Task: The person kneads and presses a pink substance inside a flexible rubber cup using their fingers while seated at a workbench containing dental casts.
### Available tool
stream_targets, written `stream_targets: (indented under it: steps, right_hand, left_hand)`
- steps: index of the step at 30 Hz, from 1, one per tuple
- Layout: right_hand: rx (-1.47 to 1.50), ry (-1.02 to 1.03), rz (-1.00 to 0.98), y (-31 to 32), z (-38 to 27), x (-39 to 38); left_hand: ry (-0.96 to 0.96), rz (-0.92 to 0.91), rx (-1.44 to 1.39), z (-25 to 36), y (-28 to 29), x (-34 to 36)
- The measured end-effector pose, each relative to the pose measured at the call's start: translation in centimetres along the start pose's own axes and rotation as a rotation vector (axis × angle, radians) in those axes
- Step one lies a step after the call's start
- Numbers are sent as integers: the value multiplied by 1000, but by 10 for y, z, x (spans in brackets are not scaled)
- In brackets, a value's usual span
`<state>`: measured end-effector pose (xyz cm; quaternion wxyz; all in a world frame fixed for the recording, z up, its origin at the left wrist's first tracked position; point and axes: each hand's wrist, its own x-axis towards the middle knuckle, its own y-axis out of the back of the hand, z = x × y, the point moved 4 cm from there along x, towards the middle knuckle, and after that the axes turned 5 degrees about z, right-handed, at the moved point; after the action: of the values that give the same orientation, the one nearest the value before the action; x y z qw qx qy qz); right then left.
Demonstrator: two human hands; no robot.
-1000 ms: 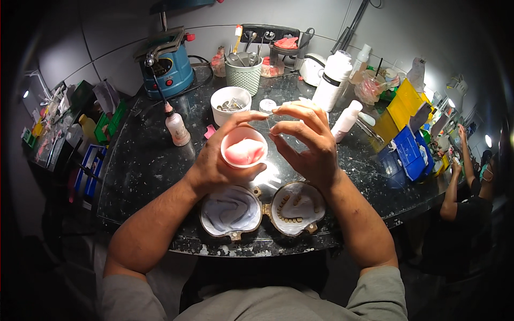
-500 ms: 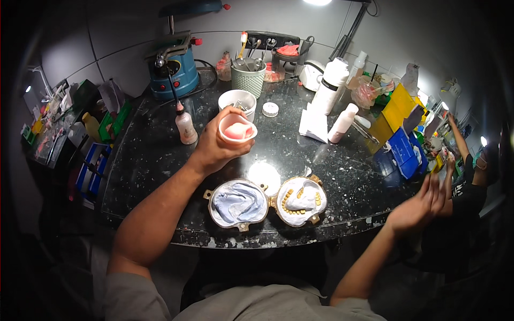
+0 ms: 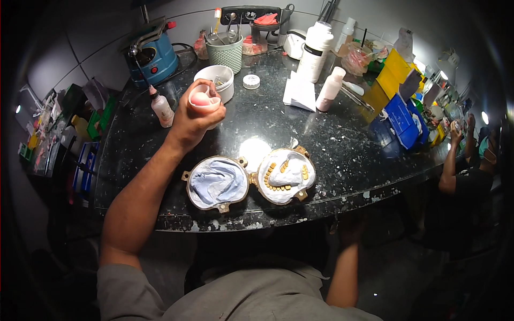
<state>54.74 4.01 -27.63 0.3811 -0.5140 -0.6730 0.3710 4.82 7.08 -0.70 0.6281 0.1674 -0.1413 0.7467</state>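
Note:
My left hand (image 3: pixel 194 119) is wrapped round a small whitish cup (image 3: pixel 212 106) with a smooth pink lump inside, tilted toward me above the bench. Below it lie the two halves of a metal denture flask, side by side. The left half (image 3: pixel 206 183) is filled with bluish-white plaster moulded in an arch; the right half (image 3: pixel 292 174) holds white plaster with a curved row of yellowish teeth. My right hand (image 3: pixel 350 227) is low in shadow by the bench's front edge, its fingers too dark to make out.
Behind the cup stand a white tub (image 3: pixel 225 85), a dropper bottle (image 3: pixel 162 109) and a round white lid (image 3: pixel 251 81). A blue machine (image 3: pixel 155 59) is at the back left. White bottles (image 3: pixel 316 51) and a blue bin (image 3: pixel 401 120) stand right. A co-worker (image 3: pixel 466 187) sits far right.
My right hand has dropped from beside the bench's right side down to its front edge. My left hand keeps the cup; the whole view has shifted.

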Motion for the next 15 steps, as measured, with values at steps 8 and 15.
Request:
stream_targets:
  steps: [8, 15]
  right_hand:
    - [83, -3, 138, -28, 3, -5]
    - [-57, 17, 548, -30, -1, -26]
  left_hand:
    - [-132, 66, 165, 18, -2, -8]
    - [-221, 58, 351, 19, -2, -7]
